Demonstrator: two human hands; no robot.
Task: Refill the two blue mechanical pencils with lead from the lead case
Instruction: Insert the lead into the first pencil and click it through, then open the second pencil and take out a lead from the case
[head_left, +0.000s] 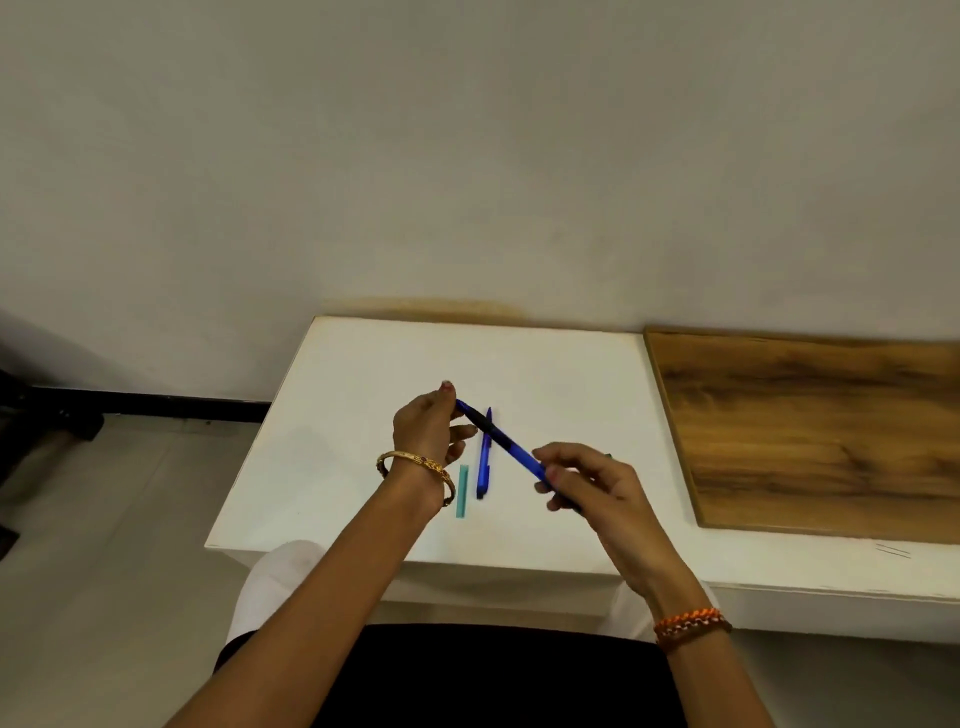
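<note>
Right now, looking down from my head, I am holding one blue plastic mechanical pencil with a black grip section (506, 439) in the air above the white tabletop (363, 374), slanting from upper left down to lower right between my two hands. My left hand (426, 426) is raised with its wrist bent, and its thumb and fingertips are pinching the far, upper end of that pencil; one finger is sticking out underneath, toward the barrel. A gold bangle (415, 467) is sitting on my left wrist. My right hand (587, 483) is reaching in from the lower right, its forearm angled across my lap, and its curled fingers and thumb are gripping the lower end of the same pencil. A braided orange thread band (688, 623) is wrapping my right wrist.

Below the held pencil, the second blue mechanical pencil (484, 460) is lying flat on the table, running almost straight away from me, partly crossed in view by the raised one. Just to its left, the slim teal rectangular lead case (462, 491) is lying parallel to it, close beside my left wrist but apart from the pencil. Whether the case is open I cannot tell.

To the right, a brown wood-grain board (810, 431) is resting on the adjoining surface, well apart from my hands.
</note>
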